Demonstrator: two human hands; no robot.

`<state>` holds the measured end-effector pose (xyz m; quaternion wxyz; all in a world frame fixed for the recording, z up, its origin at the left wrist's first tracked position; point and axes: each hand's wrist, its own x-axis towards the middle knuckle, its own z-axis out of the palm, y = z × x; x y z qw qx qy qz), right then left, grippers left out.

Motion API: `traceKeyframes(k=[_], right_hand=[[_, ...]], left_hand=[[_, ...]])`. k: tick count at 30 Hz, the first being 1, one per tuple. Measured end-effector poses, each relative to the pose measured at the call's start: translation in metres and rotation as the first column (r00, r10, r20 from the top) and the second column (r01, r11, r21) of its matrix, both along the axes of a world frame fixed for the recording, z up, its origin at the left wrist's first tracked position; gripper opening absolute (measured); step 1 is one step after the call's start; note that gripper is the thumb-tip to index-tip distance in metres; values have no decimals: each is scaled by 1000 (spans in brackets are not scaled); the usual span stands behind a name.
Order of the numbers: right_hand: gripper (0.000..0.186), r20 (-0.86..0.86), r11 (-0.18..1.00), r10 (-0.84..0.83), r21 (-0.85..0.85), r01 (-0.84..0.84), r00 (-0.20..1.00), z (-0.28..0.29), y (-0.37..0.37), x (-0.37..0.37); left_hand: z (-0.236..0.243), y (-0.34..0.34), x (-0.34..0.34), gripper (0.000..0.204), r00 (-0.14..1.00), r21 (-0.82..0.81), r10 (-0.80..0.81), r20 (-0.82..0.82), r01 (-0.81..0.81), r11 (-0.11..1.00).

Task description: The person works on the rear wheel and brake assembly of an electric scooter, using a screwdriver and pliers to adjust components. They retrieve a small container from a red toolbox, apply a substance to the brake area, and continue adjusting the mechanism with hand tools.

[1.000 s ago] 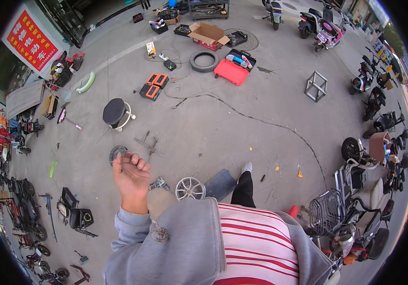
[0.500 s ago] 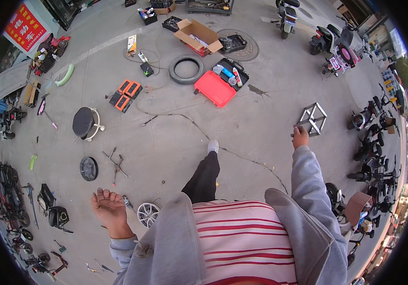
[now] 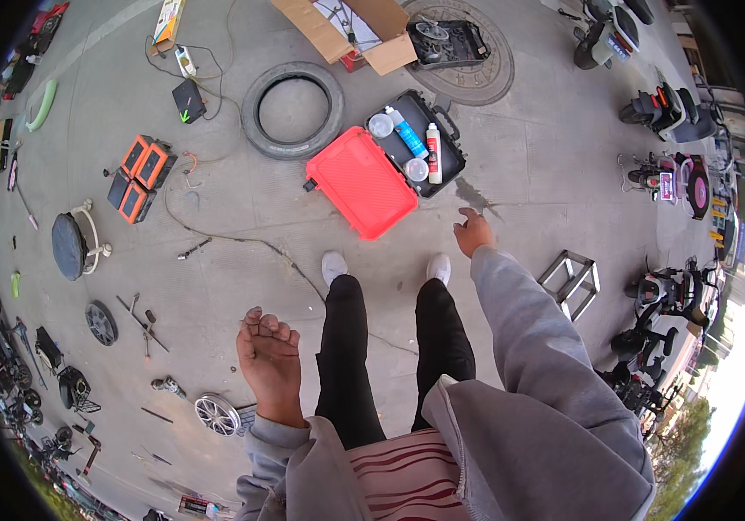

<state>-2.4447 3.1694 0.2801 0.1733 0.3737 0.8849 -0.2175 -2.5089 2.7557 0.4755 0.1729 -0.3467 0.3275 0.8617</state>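
My right hand [image 3: 474, 233] is stretched forward over the floor, its fingers apart and holding nothing. Just ahead of it lies an opened tool case with a red lid [image 3: 364, 182]. In the case's black half [image 3: 452, 165] are a blue-and-white bottle [image 3: 407, 132], a white-and-red bottle [image 3: 434, 154] and clear round tubs [image 3: 416, 169]. My left hand [image 3: 270, 360] hangs palm up at the left of my legs, fingers loosely curled, with nothing in it. A metal frame [image 3: 570, 284] rests on the ground beside my right forearm.
A black tire [image 3: 292, 111] lies left of the case, near an open cardboard box [image 3: 351, 33]. An orange-and-black organizer [image 3: 141, 179], a round stool [image 3: 73, 245] and a spoked wheel [image 3: 217, 415] are at the left. A cable [image 3: 277, 247] crosses the floor before my feet. Scooters [image 3: 663, 291] stand at the right.
My view has moved closer to the red case, and both feet now show. My right hand has moved left, away from the metal frame. My left hand is higher and further right in view.
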Motion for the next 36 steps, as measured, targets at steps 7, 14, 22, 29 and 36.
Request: traceKeyframes(k=[7, 14, 22, 29, 36], right_hand=[[66, 339, 863, 469, 22, -505, 816, -155, 68, -108], [70, 211, 341, 901, 199, -919, 380, -294, 93, -133], [80, 241, 477, 852, 8, -879, 465, -290, 107, -134], [69, 202, 343, -199, -902, 262, 959, -136, 84, -77], [71, 335, 311, 2, -896, 318, 942, -72, 42, -72]], left_hand=[[-170, 152, 80, 18, 883, -109, 157, 442, -121, 987], [-293, 278, 174, 21, 766, -77, 223, 603, -222, 972], [-339, 305, 145, 26, 809, -41, 202, 552, -215, 976], [-331, 307, 69, 79, 978, -260, -148, 149, 183, 948], [-328, 299, 33, 104, 941, -288, -307, -141, 258, 922]])
